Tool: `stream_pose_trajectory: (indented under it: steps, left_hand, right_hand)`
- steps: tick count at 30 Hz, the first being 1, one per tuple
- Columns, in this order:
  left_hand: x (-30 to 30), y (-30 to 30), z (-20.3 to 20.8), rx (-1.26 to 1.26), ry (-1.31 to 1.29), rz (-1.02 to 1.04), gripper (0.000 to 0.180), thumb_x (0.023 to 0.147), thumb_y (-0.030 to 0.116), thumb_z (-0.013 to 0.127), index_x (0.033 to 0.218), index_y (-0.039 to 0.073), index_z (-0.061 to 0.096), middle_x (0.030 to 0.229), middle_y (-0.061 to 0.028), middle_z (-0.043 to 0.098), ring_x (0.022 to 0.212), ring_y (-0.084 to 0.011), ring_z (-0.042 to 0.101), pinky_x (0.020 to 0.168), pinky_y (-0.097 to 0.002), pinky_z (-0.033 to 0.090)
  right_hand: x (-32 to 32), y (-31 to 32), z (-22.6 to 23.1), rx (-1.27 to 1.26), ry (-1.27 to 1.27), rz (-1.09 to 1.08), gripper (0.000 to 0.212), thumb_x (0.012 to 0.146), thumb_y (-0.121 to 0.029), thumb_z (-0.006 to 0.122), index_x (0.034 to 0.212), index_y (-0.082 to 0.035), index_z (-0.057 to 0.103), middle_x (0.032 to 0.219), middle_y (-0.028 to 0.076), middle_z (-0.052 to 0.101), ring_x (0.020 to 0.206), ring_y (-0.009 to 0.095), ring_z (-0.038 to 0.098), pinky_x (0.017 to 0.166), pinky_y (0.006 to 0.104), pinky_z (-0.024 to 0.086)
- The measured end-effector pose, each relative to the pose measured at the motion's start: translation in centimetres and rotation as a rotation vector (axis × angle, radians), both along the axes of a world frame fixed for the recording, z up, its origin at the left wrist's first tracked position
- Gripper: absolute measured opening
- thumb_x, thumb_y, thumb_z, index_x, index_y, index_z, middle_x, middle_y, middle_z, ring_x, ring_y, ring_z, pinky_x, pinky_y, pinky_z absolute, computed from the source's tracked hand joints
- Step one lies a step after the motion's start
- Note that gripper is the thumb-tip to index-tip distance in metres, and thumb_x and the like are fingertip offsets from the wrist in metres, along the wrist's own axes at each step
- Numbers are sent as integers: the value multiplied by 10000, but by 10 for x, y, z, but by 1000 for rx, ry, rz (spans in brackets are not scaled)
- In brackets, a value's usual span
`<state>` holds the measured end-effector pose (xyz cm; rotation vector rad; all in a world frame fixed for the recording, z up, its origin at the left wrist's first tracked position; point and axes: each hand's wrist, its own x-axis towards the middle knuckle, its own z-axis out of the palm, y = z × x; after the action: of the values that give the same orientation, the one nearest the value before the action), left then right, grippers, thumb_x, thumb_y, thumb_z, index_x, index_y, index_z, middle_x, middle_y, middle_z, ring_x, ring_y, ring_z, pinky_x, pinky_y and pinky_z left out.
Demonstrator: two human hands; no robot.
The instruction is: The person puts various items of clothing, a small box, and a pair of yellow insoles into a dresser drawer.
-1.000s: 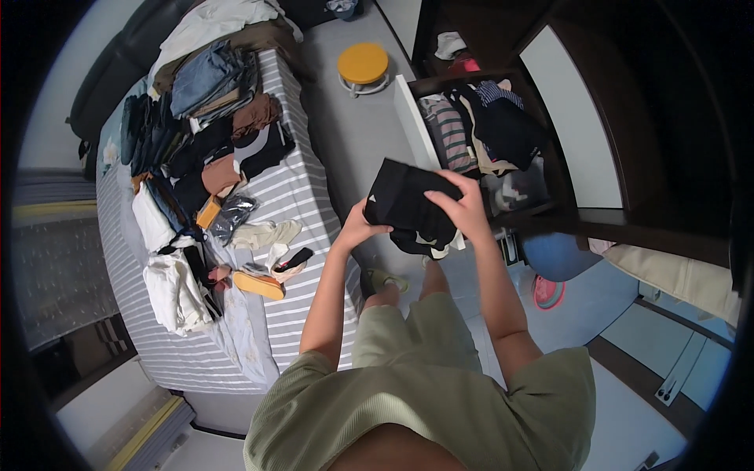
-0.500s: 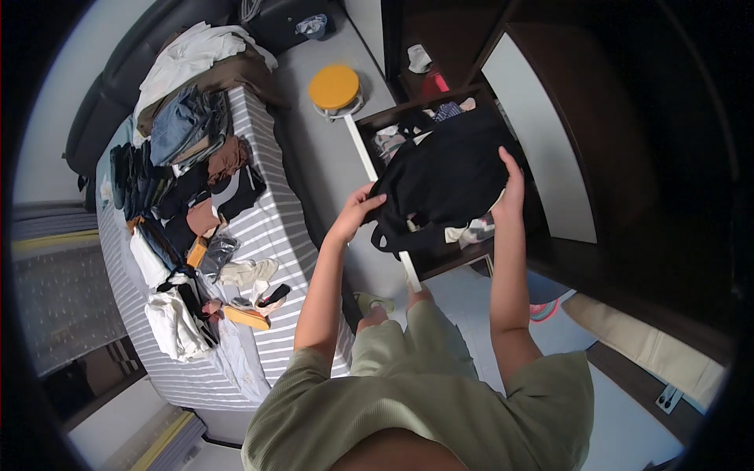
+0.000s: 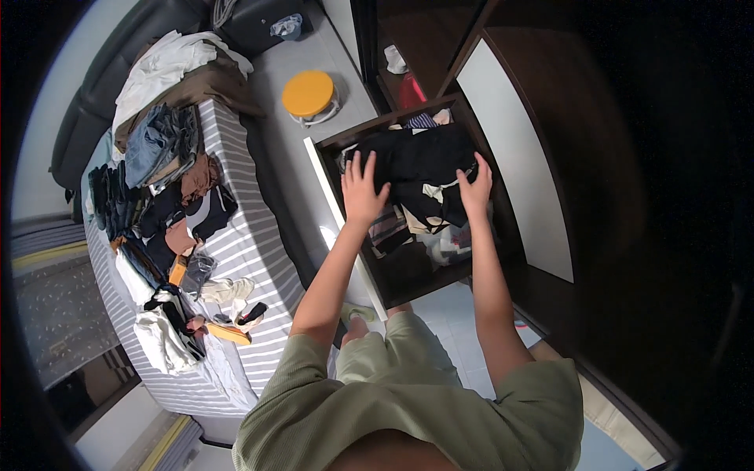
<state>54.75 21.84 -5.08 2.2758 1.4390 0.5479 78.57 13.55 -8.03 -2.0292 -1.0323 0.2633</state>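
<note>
Left hand (image 3: 363, 188): fingers spread wide, pressed flat on the folded black cloth garment (image 3: 420, 161).
Right hand (image 3: 476, 188): fingers loosely open, resting on the garment's right edge.
Garment: lies on top of other clothes inside the open dark wooden drawer (image 3: 408, 275).
Bed: the grey-striped bed (image 3: 259, 259) to the left carries rows of folded clothes (image 3: 161, 204).
Floor: a round yellow stool (image 3: 309, 94) stands beyond the drawer.
</note>
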Motion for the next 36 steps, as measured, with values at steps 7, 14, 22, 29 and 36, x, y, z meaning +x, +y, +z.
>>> stream_pose_trajectory:
  steps: [7, 14, 22, 29, 36]
  left_hand:
    - [14, -7, -30, -73, 467, -100, 806, 717, 423, 642, 1370, 369, 172, 1449, -64, 132, 1295, -418, 125, 956, -634, 219]
    - [14, 0, -54, -203, 671, -39, 811, 769, 506, 554, 1379, 395, 31, 1470, -41, 22, 1293, -408, 154, 973, -598, 224]
    - [11, -11, -54, -114, 487, -20, 796, 736, 341, 626, 1386, 303, 168, 1440, -132, 141, 1312, -354, 146, 1033, -520, 158]
    - [3, -33, -27, -39, 92, 54, 671, 714, 193, 625, 1316, 147, 332, 1366, -183, 264, 1279, -372, 200, 1041, -485, 173]
    - [-31, -60, -2, -119, -261, 156, 567, 716, 80, 582, 1254, 86, 404, 1291, -188, 353, 1213, -387, 303, 1009, -429, 278]
  right_hand:
    - [-42, 35, 8, -432, -222, 232, 792, 642, -494, 691, 1326, -311, 334, 1426, 188, 122, 1273, 478, 120, 949, 677, 129]
    - [-50, 43, -17, -575, -352, 255, 883, 608, -512, 710, 1351, -358, 259, 1437, 186, 66, 1278, 488, 74, 922, 714, 90]
    - [-53, 38, -9, -586, -334, 246, 840, 631, -488, 704, 1344, -352, 281, 1437, 181, 76, 1290, 462, 63, 942, 694, 67]
    - [-88, 22, 15, -197, -315, 214, 495, 744, -247, 629, 1216, -206, 484, 1379, 185, 248, 1276, 391, 181, 1025, 568, 104]
    - [-142, 10, 34, 39, -204, 348, 414, 722, -166, 641, 1126, -169, 550, 1353, 143, 305, 1240, 353, 257, 1012, 482, 220]
